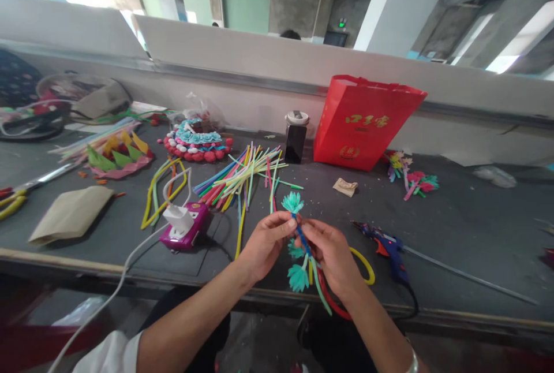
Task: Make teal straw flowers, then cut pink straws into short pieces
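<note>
At the table's front edge, my left hand and my right hand pinch a pipe-cleaner flower spray between their fingertips. Its top teal flower rises above my fingers, on a stem wrapped in blue pipe cleaner. Lower down hang another teal flower and one partly hidden by my left hand. Light green stems dangle below. Behind my right wrist show a red curved piece and a yellow curved piece; whether they join the spray I cannot tell.
Right of my hands lies a blue glue gun with a long glue stick. A purple power socket with a white plug sits at left, near loose pipe cleaners. Behind stand a red bag and a black-fronted container. Scissors lie far left.
</note>
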A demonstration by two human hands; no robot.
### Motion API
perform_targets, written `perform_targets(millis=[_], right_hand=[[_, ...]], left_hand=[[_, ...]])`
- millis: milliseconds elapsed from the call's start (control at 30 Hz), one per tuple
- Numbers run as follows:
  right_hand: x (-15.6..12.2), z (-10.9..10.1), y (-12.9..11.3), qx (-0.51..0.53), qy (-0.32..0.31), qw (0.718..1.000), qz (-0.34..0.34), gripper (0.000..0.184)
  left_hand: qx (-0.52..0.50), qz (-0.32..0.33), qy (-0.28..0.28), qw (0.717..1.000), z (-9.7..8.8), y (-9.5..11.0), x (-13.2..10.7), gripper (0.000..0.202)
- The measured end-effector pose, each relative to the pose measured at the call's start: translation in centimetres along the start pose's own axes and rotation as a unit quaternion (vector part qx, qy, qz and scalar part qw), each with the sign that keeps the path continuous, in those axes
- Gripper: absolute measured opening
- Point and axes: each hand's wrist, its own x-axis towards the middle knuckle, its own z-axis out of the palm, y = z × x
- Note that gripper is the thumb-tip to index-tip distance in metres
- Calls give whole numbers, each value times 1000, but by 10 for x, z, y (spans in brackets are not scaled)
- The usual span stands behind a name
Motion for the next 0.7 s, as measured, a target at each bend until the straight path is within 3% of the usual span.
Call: perform_targets(millis=[100,267,400,533,633,700], right_hand=[[-4,1,-1,-103,24,991,-83,29],[-9,-1,-3,-326,71,919,-209,9],[-9,-4,-5,-364,58,903,-223,9],[-7,-8,-4,-371,46,896,-239,7],[-5,-12,-2,-404,35,860,-308,5],[-3,-14,0,-436,12,817,-377,10]], left_hand=[[2,1,33,999,-2,3,-1,13],[75,-29,50,995,-4,12,-2,13],[168,-49,52,983,-8,19,0,26],[193,-98,11,976,-13,24,0,34],[160,-122,-2,980,-14,25,-1,36],[121,-132,-7,984,-12,24,-2,37]])
